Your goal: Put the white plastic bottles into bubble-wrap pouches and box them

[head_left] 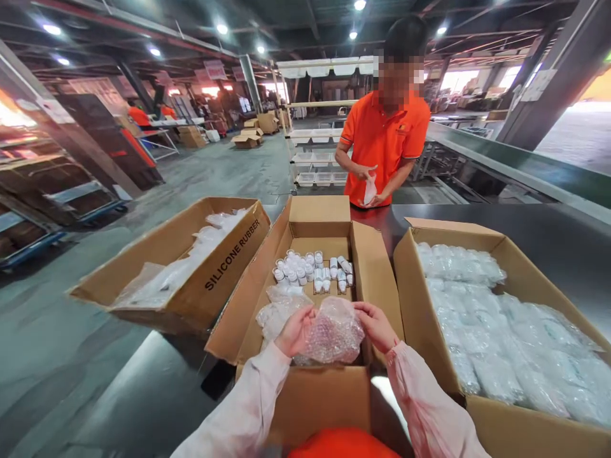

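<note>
Here, left hand [296,331] and right hand [377,326] both grip bubble-wrap pouch [334,332], fingers pinched on its left and right edges; pouch held over near end of middle box [305,238]; white parts [312,270] lie at far end of that box, more pouches [279,312] near left inside; left box [229,261] marked SILICONE RUBBER holds plastic bags; right box [520,280] full of bubble wrap [506,343]; far side of table [563,248], person [384,137] in orange shirt holds small bag.

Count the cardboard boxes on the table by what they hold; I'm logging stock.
Small white containers plus bubble-wrap bundles, middle box: 1
Clear wrapped packs, right box: 1
Clear bags, "SILICONE RUBBER" box: 1
Total: 3
</note>
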### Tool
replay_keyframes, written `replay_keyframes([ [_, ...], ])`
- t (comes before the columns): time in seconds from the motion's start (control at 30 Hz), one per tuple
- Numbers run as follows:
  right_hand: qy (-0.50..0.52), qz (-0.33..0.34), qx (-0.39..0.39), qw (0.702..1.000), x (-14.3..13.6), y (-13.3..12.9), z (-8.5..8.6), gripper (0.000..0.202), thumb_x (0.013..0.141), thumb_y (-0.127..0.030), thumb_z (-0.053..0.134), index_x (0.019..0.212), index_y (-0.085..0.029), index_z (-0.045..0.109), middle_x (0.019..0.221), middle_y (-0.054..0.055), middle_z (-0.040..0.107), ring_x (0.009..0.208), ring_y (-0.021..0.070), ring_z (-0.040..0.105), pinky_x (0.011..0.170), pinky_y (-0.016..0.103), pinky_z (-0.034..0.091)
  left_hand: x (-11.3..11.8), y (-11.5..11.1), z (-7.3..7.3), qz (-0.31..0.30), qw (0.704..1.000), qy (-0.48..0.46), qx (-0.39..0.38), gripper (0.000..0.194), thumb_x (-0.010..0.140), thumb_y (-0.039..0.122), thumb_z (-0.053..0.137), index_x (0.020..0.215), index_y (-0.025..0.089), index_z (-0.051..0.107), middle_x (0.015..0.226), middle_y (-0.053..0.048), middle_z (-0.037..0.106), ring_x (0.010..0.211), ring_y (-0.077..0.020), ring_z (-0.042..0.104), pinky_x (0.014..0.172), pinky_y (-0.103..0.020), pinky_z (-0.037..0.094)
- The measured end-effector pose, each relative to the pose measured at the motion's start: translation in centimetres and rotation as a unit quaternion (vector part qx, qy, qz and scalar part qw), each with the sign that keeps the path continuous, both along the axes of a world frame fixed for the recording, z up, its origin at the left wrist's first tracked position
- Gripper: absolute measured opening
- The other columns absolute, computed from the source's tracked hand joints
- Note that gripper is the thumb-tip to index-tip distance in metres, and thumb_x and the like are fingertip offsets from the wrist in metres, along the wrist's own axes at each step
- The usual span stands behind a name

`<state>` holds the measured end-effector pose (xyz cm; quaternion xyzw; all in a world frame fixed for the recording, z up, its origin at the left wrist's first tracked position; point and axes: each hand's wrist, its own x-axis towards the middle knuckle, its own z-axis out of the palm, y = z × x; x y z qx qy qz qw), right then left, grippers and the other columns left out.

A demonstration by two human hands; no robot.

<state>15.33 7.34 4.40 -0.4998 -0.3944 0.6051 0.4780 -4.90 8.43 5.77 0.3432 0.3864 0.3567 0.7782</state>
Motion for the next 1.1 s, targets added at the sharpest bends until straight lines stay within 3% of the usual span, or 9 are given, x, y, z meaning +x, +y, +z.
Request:
replay_keyframes([
  [0.13, -0.019, -0.045, -0.016, 0.999, 1.0, -0.4, -0.5, 0.049, 0.058, -0.057, 0.072, 0.081, -0.014, 0.067, 0.072, 0.003, 0.066, 0.061, 0.013, 0.053, 0.057, 0.025, 0.041, 0.6, -1.4, -0.3, -0.035, 0.999, -0.013, -0.033, 0.039, 0.057, 0.041, 0.08, 0.078, 0.011, 0.068, 0.07, -0.006, 0.068, 0.064, -0.016, 0.06, 0.063, -0.027, 0.045],
  [0.27, -0.045, -0.069, -0.038, 0.996, 2.2, -0.4, -0.3, 0.057, 0.067, -0.071, 0.057, 0.073, -0.014, 0.066, 0.06, 0.002, 0.061, 0.053, 0.0121, 0.049, 0.052, 0.025, 0.037, 1.8, -1.8, -1.2, -0.015, 0.998, 0.03, -0.049, 0.037, 0.047, 0.035, 0.086, 0.065, 0.009, 0.068, 0.057, -0.002, 0.063, 0.049, -0.0084, 0.051, 0.051, -0.022, 0.039],
  [0.47, -0.116, 0.054, -0.012, 0.992, 4.8, -1.0, 0.7, 0.049, 0.051, -0.049, 0.08, 0.084, -0.015, 0.069, 0.072, 0.003, 0.067, 0.065, 0.0154, 0.057, 0.063, 0.027, 0.044, 1.9, -1.5, -1.8, -0.034, 0.996, 0.049, -0.063, 0.042, 0.044, 0.042, 0.085, 0.063, 0.01, 0.066, 0.053, -0.001, 0.06, 0.048, -0.01, 0.052, 0.052, -0.025, 0.042],
  [0.67, -0.118, 0.104, -0.034, 0.987, 6.2, -1.4, 1.3, 0.043, 0.055, -0.049, 0.075, 0.078, -0.013, 0.07, 0.068, 0.002, 0.066, 0.061, 0.0138, 0.055, 0.057, 0.026, 0.042, 0.9, -0.9, -2.8, -0.075, 0.989, 0.114, -0.051, 0.041, 0.046, 0.042, 0.084, 0.065, 0.011, 0.065, 0.057, -0.001, 0.061, 0.049, -0.0098, 0.052, 0.053, -0.023, 0.041],
  [0.73, -0.107, 0.128, -0.074, 0.983, 6.5, -1.4, 1.5, 0.042, 0.052, -0.048, 0.077, 0.074, -0.013, 0.068, 0.062, 0.001, 0.063, 0.056, 0.0116, 0.052, 0.053, 0.024, 0.039, 1.1, 0.5, -3.8, -0.072, 0.985, 0.152, -0.045, 0.037, 0.054, 0.038, 0.082, 0.074, 0.01, 0.067, 0.068, -0.004, 0.066, 0.057, -0.0115, 0.057, 0.056, -0.023, 0.043],
  [0.8, -0.116, 0.088, -0.095, 0.985, 7.0, -1.2, 2.0, 0.041, 0.048, -0.047, 0.078, 0.066, -0.013, 0.063, 0.055, -0.002, 0.058, 0.051, 0.01, 0.048, 0.05, 0.023, 0.035, 1.7, 2.8, -5.2, -0.04, 0.976, 0.212, -0.042, 0.033, 0.067, 0.034, 0.074, 0.089, 0.011, 0.065, 0.081, -0.006, 0.067, 0.067, -0.0132, 0.061, 0.06, -0.023, 0.045],
  [0.9, -0.196, -0.082, -0.037, 0.976, 7.9, -0.7, 3.3, 0.043, 0.048, -0.052, 0.077, 0.061, -0.017, 0.054, 0.05, -0.005, 0.052, 0.047, 0.0096, 0.043, 0.047, 0.023, 0.032, 2.9, 7.7, -7.2, 0.046, 0.942, 0.332, -0.034, 0.031, 0.084, 0.031, 0.059, 0.107, 0.011, 0.058, 0.099, -0.008, 0.064, 0.083, -0.0166, 0.062, 0.069, -0.027, 0.048],
  [1.0, -0.328, -0.222, 0.065, 0.916, 8.3, -0.3, 4.9, 0.046, 0.052, -0.057, 0.073, 0.071, -0.018, 0.059, 0.06, -0.001, 0.059, 0.053, 0.0136, 0.049, 0.051, 0.025, 0.038, 3.7, 12.6, -8.3, 0.104, 0.897, 0.43, -0.027, 0.031, 0.087, 0.03, 0.055, 0.114, 0.014, 0.054, 0.117, -0.009, 0.057, 0.102, -0.0213, 0.057, 0.085, -0.039, 0.049],
  [1.1, -0.431, -0.171, 0.15, 0.873, 7.8, -0.4, 5.0, 0.043, 0.069, -0.06, 0.06, 0.075, -0.018, 0.065, 0.069, 0.004, 0.064, 0.06, 0.0169, 0.054, 0.058, 0.028, 0.041, 4.0, 15.8, -8.6, 0.108, 0.878, 0.466, -0.03, 0.031, 0.086, 0.029, 0.057, 0.115, 0.015, 0.055, 0.124, -0.01, 0.053, 0.111, -0.0236, 0.052, 0.093, -0.046, 0.046],
])
